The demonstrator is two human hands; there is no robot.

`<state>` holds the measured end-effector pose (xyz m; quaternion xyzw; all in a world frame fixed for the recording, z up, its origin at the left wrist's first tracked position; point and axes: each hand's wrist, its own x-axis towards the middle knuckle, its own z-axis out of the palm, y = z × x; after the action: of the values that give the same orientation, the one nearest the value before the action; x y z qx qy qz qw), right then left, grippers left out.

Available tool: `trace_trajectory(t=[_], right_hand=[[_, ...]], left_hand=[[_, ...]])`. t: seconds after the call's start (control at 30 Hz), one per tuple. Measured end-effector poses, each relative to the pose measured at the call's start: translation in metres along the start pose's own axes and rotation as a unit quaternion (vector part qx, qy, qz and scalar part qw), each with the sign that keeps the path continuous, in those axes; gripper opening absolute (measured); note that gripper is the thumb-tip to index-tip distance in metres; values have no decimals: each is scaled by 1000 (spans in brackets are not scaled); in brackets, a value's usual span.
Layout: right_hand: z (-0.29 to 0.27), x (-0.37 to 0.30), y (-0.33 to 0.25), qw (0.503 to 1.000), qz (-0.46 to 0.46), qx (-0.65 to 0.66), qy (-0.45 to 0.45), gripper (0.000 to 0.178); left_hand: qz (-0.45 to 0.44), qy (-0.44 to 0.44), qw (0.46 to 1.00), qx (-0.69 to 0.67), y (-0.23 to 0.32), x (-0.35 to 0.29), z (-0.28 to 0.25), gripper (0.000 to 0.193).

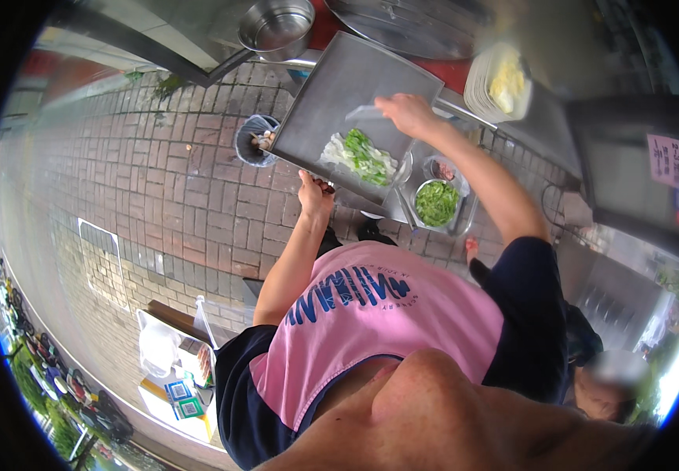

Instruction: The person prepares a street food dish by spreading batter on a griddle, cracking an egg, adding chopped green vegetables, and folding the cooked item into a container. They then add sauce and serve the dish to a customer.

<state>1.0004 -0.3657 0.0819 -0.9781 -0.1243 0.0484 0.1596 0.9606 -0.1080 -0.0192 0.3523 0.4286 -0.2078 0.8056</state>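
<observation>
A shallow steel tray (308,110) tilts across the view ahead of me. Near its close end lies a thin whitish sheet (341,151) topped with chopped green leaves (364,147). My left hand (314,195) is closed around a dark handle (324,186) at the tray's near edge. Over the tray, my right hand (408,115) grips a flat, clear scraper (365,113), its blade pointing left above the metal. Right of the tray stand a round bowl of shredded greens (437,204) and a smaller container of pinkish filling (441,168).
A bin (256,149) with eggshell-like scraps stands left of the tray. Beyond are a steel pot (276,30) and a large round lid (410,23). White plates (481,86) hold pale yellow food at the right. Another person (605,392) is behind at lower right.
</observation>
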Motion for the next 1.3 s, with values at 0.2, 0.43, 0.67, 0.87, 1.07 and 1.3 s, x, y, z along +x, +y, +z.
trace_trajectory(t=[0.2,0.43,0.67,0.87,1.07,1.3], right_hand=[[29,1,-23,952,-291,-96,-17,10],[20,-15,-27,942,-296,-27,-154,14],[-4,121,-43,971,-193,63,-126,7],[25,140,-85,930,-242,-11,-275,22],[33,55,7,962,-32,124,-241,26],[65,-15,-34,965,100,227,-86,29]], left_hand=[[-10,-8,1000,-25,1,1,-2,33],[-1,-17,1000,-15,1,3,-4,33],[16,-24,999,-40,0,-2,-9,35],[4,-41,998,-51,11,-14,-3,30],[2,-44,998,-48,17,-15,3,28],[-17,-38,999,-25,26,-31,13,29]])
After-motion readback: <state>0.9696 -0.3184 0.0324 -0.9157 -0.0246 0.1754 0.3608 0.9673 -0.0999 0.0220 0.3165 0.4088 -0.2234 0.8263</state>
